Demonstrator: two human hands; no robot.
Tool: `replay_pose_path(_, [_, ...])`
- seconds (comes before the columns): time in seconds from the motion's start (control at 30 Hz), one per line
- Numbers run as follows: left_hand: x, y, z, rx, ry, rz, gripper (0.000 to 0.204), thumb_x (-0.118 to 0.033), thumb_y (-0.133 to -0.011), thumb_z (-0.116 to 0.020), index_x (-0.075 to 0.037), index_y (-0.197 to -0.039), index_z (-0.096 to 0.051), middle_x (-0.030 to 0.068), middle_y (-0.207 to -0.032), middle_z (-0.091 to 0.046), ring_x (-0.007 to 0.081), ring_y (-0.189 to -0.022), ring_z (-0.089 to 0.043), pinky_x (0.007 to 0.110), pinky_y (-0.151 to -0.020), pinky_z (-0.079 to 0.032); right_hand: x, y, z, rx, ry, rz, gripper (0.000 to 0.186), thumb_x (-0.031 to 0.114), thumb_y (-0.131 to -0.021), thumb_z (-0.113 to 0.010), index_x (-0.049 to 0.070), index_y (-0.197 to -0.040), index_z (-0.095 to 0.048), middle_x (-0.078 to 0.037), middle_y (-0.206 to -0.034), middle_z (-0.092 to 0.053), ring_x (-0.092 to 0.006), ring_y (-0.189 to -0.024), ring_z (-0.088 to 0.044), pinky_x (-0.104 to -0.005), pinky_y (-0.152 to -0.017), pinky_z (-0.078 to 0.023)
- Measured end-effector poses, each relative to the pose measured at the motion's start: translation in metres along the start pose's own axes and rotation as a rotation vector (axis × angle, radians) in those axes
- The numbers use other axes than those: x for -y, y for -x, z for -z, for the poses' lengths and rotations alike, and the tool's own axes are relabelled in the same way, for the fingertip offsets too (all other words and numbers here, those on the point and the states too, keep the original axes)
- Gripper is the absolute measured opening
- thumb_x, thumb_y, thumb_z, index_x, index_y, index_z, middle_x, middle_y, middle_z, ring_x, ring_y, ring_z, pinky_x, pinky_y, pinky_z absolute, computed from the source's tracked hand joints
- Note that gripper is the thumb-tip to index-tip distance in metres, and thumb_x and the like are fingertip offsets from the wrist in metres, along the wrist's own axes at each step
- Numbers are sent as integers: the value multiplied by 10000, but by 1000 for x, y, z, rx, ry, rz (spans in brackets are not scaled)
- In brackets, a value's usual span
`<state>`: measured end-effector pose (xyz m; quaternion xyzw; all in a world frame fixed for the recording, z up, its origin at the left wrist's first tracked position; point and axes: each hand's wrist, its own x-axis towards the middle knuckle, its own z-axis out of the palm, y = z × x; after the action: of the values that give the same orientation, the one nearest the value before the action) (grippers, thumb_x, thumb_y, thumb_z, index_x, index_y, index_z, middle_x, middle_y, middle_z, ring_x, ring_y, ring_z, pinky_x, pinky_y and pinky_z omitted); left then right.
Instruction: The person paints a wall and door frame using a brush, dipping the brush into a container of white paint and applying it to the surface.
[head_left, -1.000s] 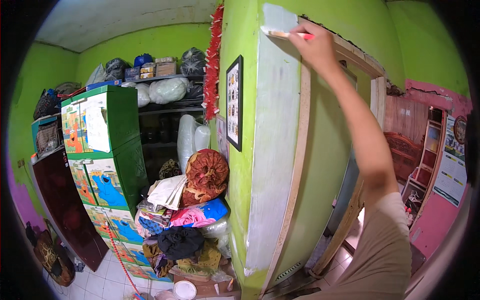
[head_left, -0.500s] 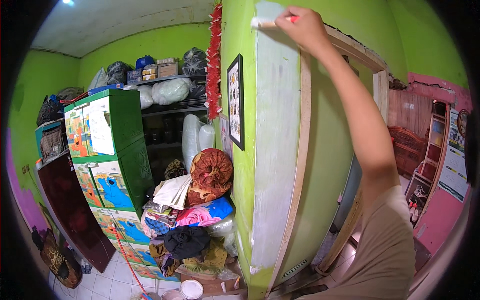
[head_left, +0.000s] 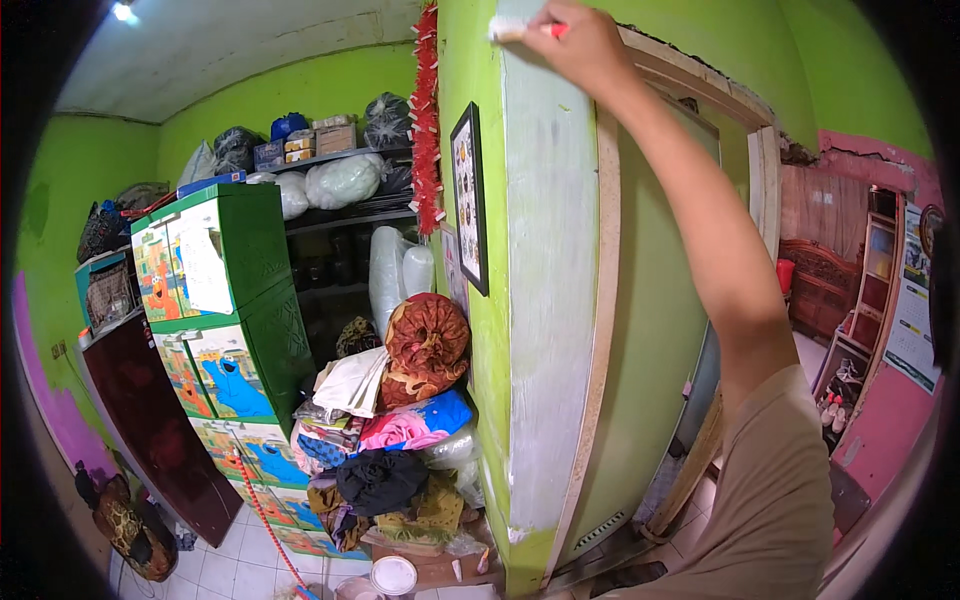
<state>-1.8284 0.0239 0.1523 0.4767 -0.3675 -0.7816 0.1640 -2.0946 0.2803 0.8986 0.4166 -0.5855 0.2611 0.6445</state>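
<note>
High on the wall corner, my right hand (head_left: 585,50) is closed around a paintbrush (head_left: 508,31) with whitish bristles and a bit of red on its handle. Those bristles sit at the left edge of a pale, white-painted wall strip (head_left: 552,260), by the bright green wall (head_left: 468,60). Streaky coverage shows on the strip, with a small green spot below my hand. My bare right forearm crosses in front of the wooden door frame (head_left: 607,250). My left hand is out of view.
A framed picture (head_left: 470,200) and red tinsel garland (head_left: 426,120) hang left of the corner. Below are piled clothes and fabric (head_left: 380,482), a white-lidded bucket (head_left: 393,574) and a green cartoon-printed drawer cabinet (head_left: 250,260). Right of the doorway stands a shoe rack (head_left: 840,385).
My right hand and the paintbrush have moved slightly left and up along the top of the strip. The whole view has shifted a little.
</note>
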Motion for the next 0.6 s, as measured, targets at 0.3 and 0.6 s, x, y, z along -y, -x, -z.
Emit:
replay_pose_path(0.3, [8, -3, 1, 4, -16, 12, 570, -591, -909, -477, -40, -786, -559, -48, -479, -324, 74, -341, -276, 236, -319, -224, -6, -19, 19, -86, 105, 37, 209, 155, -845, -661, 67, -701, -537, -33, -610, -502, -101, -519, -437, -269, -439, -398])
replay_pose_path(0.6, [30, -28, 18, -11, 38, 31, 559, -585, -905, -489, -47, -770, -551, -47, -487, -333, 75, -342, -282, 237, -319, -231, -21, 43, 1, -65, 116, 197, 279, 279, -778, -711, 13, -765, -628, -131, -747, -637, -274, -635, -599, -346, -586, -475])
